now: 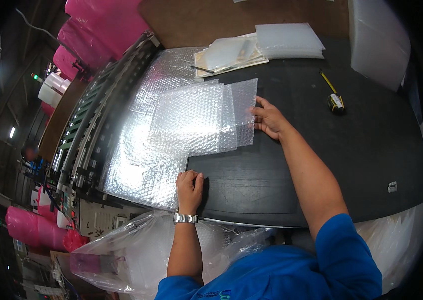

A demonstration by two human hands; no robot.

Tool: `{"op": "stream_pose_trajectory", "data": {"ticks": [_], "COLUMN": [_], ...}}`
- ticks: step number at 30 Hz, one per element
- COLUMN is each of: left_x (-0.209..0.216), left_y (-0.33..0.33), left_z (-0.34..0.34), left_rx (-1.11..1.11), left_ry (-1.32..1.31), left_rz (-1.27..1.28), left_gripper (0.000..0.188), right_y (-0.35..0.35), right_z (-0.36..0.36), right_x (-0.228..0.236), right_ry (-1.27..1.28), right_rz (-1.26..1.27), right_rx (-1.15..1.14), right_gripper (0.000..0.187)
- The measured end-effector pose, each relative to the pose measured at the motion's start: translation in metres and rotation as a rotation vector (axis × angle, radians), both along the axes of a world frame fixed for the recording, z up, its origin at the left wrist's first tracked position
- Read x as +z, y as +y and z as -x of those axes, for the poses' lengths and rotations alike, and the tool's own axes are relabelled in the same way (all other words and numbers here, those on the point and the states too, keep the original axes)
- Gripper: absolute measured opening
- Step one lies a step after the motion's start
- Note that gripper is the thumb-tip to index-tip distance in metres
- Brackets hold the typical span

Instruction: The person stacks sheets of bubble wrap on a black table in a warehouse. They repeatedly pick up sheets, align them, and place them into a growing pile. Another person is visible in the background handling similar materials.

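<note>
My right hand point(269, 119) grips the right edge of a small stack of clear bubble-wrap pieces point(191, 117), thumb on one side and fingers on the other. The pieces overlap in a staggered fan and lie over a wide silvery bubble-wrap sheet point(139, 167). Close to that sheet's near right corner, my left hand point(190, 189) rests with its fingers curled in and the thumb alongside; nothing shows in it. A metal-band watch point(186, 218) is on my left wrist.
The black tabletop point(356, 155) holds a yellow tape measure point(336, 103), white foam sheets point(290, 41), and a pen point(202, 69) on flat boards point(231, 55). A roller machine point(91, 120) borders the left. Pink wrap rolls point(96, 25) stand behind; clear plastic point(136, 250) hangs at the front.
</note>
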State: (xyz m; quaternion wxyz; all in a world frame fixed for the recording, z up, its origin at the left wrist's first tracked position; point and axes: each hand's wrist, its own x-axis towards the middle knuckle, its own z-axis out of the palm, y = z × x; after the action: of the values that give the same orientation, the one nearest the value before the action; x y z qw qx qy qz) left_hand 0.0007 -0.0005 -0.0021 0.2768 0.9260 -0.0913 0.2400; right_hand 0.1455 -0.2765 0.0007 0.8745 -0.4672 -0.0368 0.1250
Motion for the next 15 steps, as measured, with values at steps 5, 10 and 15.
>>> {"op": "stream_pose_trajectory", "data": {"ticks": [5, 10, 15], "left_x": [0.001, 0.0006, 0.0008], "left_y": [0.0, -0.0018, -0.0021], "left_z": [0.0008, 0.0006, 0.0013], "left_rx": [-0.009, -0.006, 0.008], "left_ry": [0.017, -0.004, 0.017], "left_rz": [0.0, 0.004, 0.026], "left_gripper": [0.018, 0.018, 0.018], "right_y": [-0.0018, -0.0033, -0.0035], "right_z": [0.0061, 0.0061, 0.0052], "right_x": [0.0055, 0.0059, 0.0045], "right_ry": [-0.009, 0.0, -0.008], "right_rz": [-0.007, -0.006, -0.009], "right_rx": [0.017, 0.015, 0.018], "right_gripper": [0.069, 0.072, 0.073]}}
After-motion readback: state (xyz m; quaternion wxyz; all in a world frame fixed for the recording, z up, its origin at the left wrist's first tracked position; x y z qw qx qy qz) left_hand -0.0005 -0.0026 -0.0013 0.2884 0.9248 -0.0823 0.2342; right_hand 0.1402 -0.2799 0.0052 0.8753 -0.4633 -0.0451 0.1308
